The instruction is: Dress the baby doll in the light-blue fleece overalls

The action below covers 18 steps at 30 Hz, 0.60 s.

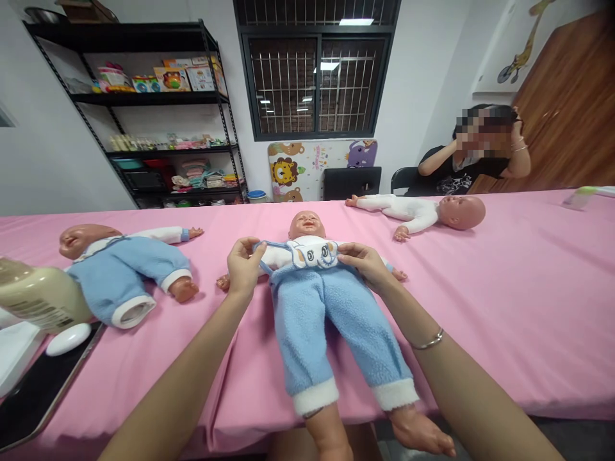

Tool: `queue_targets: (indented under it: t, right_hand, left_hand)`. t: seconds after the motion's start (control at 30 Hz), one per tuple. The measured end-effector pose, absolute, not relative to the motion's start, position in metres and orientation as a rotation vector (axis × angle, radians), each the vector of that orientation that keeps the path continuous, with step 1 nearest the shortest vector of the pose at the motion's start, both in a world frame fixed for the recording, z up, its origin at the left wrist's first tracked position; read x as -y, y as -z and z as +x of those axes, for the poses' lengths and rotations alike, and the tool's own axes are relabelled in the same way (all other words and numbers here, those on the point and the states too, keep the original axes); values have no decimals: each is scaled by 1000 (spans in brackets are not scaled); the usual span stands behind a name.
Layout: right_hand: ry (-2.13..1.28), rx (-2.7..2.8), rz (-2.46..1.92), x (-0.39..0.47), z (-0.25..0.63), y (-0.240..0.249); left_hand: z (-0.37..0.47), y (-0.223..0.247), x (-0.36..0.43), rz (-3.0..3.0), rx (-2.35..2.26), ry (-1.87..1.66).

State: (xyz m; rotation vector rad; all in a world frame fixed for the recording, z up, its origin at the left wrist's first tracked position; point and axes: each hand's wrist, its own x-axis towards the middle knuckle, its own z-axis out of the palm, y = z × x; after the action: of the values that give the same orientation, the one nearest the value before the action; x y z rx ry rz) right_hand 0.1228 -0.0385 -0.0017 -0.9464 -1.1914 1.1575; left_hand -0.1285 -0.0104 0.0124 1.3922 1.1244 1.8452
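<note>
While a cream bottle (41, 296) lies on its side at the far left of the pink surface (504, 288), beside a dark tablet (43, 390) and a white oval object (68, 339), a first baby doll (122, 266) in blue lies tipped on its side, well apart from the work. Next comes the left hand (243, 264), pinching the blue strap and waistband edge of the overalls (331, 320) at the middle doll's (307, 225) shoulder, fingers closed on the fabric. That doll lies on its back at the centre of the surface, head away from the wearer, its bare feet hanging past the near edge. On its other side the right hand (366, 261), a bangle (427, 341) on the wrist, grips the bib edge by the printed white patch, fingers closed on the cloth. To do this step well, I judge both hands should pull evenly, so the bib sits square on the chest rather than skewing; the strap should lie flat over the shoulder, and the doll's arm should stay clear of the fold. Further right a third doll (423, 211) in white lies across the far edge, and a seated person (473, 163) sits behind it.
</note>
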Motion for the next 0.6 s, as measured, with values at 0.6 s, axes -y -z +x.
queue_targets:
  t: [0.6]
  right_hand:
    - [-1109,1201,-1065,36,125,5]
  left_hand:
    - [-133,-6,20,2027,-1905,-956]
